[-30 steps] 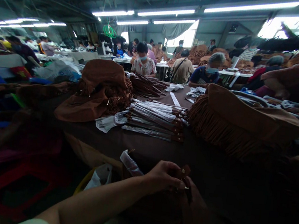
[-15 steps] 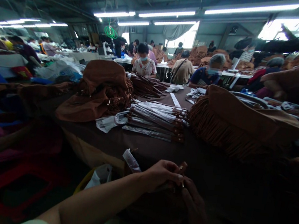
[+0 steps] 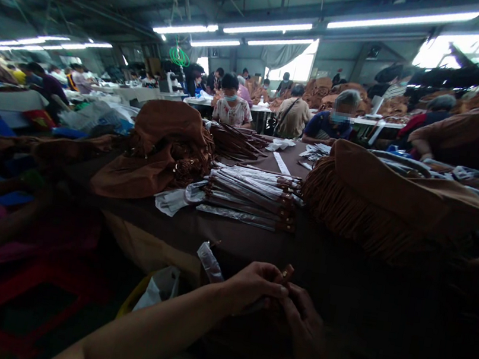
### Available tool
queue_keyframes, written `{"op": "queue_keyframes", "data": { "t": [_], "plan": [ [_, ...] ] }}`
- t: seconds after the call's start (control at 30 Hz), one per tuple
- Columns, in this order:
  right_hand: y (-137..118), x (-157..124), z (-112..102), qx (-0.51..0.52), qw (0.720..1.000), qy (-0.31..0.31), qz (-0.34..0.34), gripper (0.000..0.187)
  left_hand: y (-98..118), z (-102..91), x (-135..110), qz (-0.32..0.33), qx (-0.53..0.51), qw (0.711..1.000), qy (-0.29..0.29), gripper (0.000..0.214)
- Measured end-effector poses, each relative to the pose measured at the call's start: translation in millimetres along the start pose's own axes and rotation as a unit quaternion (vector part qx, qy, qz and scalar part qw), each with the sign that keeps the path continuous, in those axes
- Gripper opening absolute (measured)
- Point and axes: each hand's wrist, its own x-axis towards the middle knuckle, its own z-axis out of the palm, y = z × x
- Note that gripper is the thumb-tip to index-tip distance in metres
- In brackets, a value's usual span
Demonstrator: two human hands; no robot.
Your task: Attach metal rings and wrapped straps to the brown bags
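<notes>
The left hand (image 3: 253, 286) and the right hand (image 3: 305, 327) meet low in the near middle of the view, just over the shadowed near edge of a brown-covered work surface (image 3: 170, 220). The left fingers (image 3: 268, 287) are closed around a short brown leather strap (image 3: 286, 274), its tip poking up just past them. The right fingers (image 3: 292, 310) curl against it from the other side, though shadow hides whether they grip it or only steady it. A clear plastic sleeve (image 3: 210, 262) juts out to the left of the left hand; whether it joins the strap is lost in the dark. Farther along the surface, a tidy stack of sleeved straps (image 3: 248, 196) lies with its brown ends to the right, and a loose heap of unsleeved brown straps (image 3: 236, 142) sits beyond it, so a good batch looks finished, with plenty left. Fringed suede bags lie to the left (image 3: 157, 152) and right (image 3: 391, 205) of the stack — co-workers (image 3: 292, 112) sit at the far side.
</notes>
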Motion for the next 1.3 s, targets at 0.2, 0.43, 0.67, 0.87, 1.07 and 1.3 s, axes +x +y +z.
{"op": "queue_keyframes", "data": {
  "t": [0.2,0.43,0.67,0.87,1.07,1.3],
  "plan": [
    [14.9,-5.2,1.4,-0.094,0.990,-0.034,-0.099,0.029,-1.8,-8.0,-15.6,-0.005,-0.012,1.000,0.014,0.039],
    [20.9,-2.8,0.6,-0.171,0.968,-0.072,-0.167,0.033,-10.2,-20.6,-20.1,-0.023,-0.047,0.999,-0.009,0.039],
    [17.8,-0.7,9.4,-0.233,0.950,-0.018,-0.208,0.024,-10.5,-23.1,-23.0,-0.031,-0.045,0.998,0.032,0.037],
    [21.9,0.8,10.8,-0.230,0.952,-0.045,-0.199,0.030,-16.3,-28.7,-25.2,-0.020,-0.043,0.998,0.041,0.042],
    [20.4,3.8,9.2,-0.233,0.951,-0.072,-0.191,0.032,-20.8,-29.4,-23.9,-0.015,-0.092,0.994,0.049,0.036],
    [22.5,4.0,11.0,-0.209,0.956,-0.080,-0.188,0.030,-14.4,-28.4,-14.3,-0.098,-0.075,0.991,0.047,0.025]
  ]
}}
